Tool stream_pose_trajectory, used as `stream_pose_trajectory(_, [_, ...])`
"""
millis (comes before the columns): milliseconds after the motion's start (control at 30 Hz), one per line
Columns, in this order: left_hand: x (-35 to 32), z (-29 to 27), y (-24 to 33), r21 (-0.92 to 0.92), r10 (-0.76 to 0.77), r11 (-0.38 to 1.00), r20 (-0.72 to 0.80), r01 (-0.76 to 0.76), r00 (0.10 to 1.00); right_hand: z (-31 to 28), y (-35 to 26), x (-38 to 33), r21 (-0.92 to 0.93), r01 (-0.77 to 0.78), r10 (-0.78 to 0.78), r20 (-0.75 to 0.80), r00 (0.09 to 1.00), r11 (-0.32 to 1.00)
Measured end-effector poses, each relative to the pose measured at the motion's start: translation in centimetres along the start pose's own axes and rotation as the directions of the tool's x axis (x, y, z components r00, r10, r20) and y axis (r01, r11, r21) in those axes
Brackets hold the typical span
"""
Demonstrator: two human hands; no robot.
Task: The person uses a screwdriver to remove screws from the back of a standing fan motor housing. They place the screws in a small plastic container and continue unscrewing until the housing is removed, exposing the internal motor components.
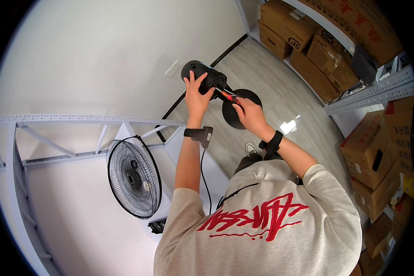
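A black fan motor housing [195, 69] stands at the far middle, on a pole above a round black base [242, 109]. My left hand [198, 94] grips the housing, its fingers spread over the top and the thumb lying toward the front end. In my right hand [252, 116] is a slim screwdriver [226, 95] with a red and black handle. Its metal tip reaches the front end of the housing; the exact contact point is too small to make out. To the left, the round black wire fan grille [134, 179] with blades inside leans on a white shelf.
White metal shelf frames [73, 154] flank me on the left. Cardboard boxes [287, 25] fill racks at the far right, and more boxes [370, 147] are stacked on the right. A black cable [203, 177] hangs from the band on my left wrist. Grey floor [280, 99] lies beyond my feet.
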State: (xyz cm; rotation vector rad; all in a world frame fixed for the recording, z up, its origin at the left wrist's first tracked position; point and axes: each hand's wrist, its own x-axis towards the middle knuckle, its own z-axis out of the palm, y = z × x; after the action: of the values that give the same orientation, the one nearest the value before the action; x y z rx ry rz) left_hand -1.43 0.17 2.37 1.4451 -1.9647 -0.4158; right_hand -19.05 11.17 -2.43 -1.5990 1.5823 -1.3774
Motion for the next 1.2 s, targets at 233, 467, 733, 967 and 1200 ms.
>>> stream_pose_trajectory(233, [-0.1,0.1,0.3,0.026,-0.001,1.000,0.000,0.001,1.000,0.0,0.3,0.6,0.395,-0.428,0.377,0.203,0.904,0.813])
stream_pose_trajectory(467, [-0.3,0.1,0.5,0.021,0.009,1.000,-0.005,-0.008,1.000,-2.0,0.4,1.4,0.491,-0.871,0.415,0.791,0.450,0.008])
stream_pose_trajectory(733, [-0.5,0.2,0.5,0.038,0.019,0.999,-0.030,-0.018,0.999,0.3,-0.7,-0.3,0.121,-0.275,0.277,0.002,0.961,0.954])
stream_pose_trajectory(967, [-0.7,0.1,0.6,0.042,0.014,0.999,-0.019,-0.013,1.000,-2.1,-0.6,0.9,0.527,-0.827,0.480,0.685,0.548,0.193])
stream_pose_trajectory(1200, [-1.0,0.2,0.9,0.050,0.008,0.999,-0.021,-0.007,1.000,-0.9,0.8,0.9,0.498,-0.780,0.530,0.574,0.624,0.379])
